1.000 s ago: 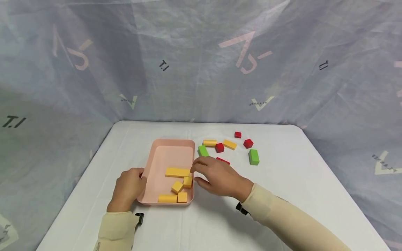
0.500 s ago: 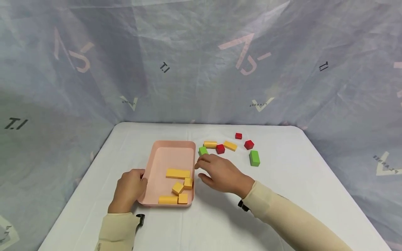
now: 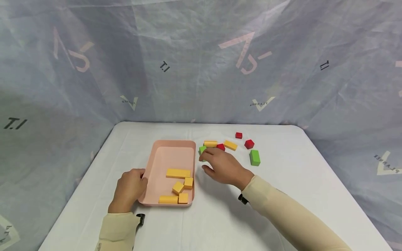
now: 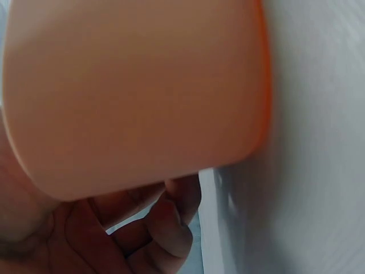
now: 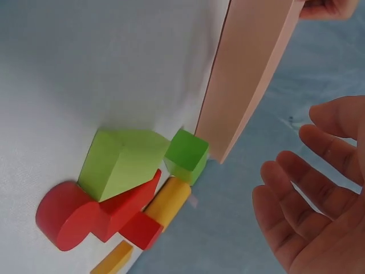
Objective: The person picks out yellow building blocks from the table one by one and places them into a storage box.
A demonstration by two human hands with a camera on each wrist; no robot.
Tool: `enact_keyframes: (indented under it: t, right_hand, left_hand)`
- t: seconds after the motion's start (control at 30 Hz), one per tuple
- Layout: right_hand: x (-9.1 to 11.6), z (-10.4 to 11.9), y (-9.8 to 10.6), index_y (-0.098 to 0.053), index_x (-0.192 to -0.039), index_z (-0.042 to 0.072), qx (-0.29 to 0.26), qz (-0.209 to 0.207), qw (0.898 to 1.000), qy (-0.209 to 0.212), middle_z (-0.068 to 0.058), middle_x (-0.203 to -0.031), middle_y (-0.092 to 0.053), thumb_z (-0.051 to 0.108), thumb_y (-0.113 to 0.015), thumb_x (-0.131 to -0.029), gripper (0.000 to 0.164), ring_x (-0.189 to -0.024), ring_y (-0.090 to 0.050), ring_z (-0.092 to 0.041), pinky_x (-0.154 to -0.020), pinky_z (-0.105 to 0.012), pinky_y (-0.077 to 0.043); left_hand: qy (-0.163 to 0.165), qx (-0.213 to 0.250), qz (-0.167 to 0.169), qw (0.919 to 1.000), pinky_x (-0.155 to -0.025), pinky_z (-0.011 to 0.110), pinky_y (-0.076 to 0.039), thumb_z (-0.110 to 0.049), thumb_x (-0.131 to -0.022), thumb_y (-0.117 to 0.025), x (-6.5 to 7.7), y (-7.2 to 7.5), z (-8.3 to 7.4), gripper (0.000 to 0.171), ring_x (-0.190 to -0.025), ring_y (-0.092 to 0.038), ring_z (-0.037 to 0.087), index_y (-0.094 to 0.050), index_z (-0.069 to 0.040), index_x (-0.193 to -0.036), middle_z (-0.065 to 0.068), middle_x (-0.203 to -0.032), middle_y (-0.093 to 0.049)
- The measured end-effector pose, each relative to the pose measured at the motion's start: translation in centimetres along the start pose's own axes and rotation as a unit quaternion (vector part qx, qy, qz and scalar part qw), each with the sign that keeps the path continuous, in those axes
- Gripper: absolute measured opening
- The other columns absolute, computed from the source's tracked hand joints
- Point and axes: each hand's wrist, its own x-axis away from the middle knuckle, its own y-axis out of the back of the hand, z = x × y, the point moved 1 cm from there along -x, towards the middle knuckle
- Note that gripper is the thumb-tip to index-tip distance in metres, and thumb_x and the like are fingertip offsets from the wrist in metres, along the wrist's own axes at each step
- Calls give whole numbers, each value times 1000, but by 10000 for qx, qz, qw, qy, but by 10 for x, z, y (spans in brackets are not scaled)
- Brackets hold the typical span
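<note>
My left hand [image 3: 128, 188] grips the left wall of a pink tray [image 3: 172, 155], fingers curled at its edge in the left wrist view. Yellow blocks lie inside the tray: a long flat one [image 3: 178, 173], a cylinder [image 3: 168, 199] and several cubes [image 3: 178, 188]. Just right of the tray, my right hand [image 3: 224, 167] hovers with relaxed, spread fingers, holding nothing. Beneath it the right wrist view shows a light green block [image 5: 122, 162], a darker green block [image 5: 186, 154], a red cylinder [image 5: 67, 216], a long red block [image 5: 128, 208] and a yellow cylinder [image 5: 168, 200].
Farther back on the white table [image 3: 301, 181] are a flat yellow block [image 3: 230, 145], a small red block [image 3: 238, 135], another red block [image 3: 249, 144] and a green block [image 3: 255, 158]. A grey printed cloth [image 3: 194, 83] hangs behind the table.
My right hand has moved from the tray's right rim away to the right and back, over the loose blocks. My left hand keeps its hold on the tray.
</note>
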Motion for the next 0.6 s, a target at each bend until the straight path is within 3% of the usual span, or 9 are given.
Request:
enact_keyframes:
  t: [0.33, 0.6]
  right_hand:
    - [-5, -8, -3, -62, -105, 26, -32, 42, 9998, -168, 9, -108, -54, 32, -66, -86, 20, -96, -45, -3, -75, -31, -51]
    - [-8, -17, -2, -62, -107, 26, -140, 76, 9993, -348, 9, -111, -53, 30, -64, -87, 20, -94, -46, -3, -73, -30, -50]
  left_hand:
    - [41, 28, 44, 10000, -68, 46, -51, -8, -86, -57, 0, 3, 0, 35, -81, -58, 23, -63, -1, -120, 17, -103, -66]
    - [35, 45, -10, 10000, -58, 40, -49, -8, -86, -57, -1, 4, 0, 30, -68, -55, 18, -66, -2, -113, 12, -91, -67]
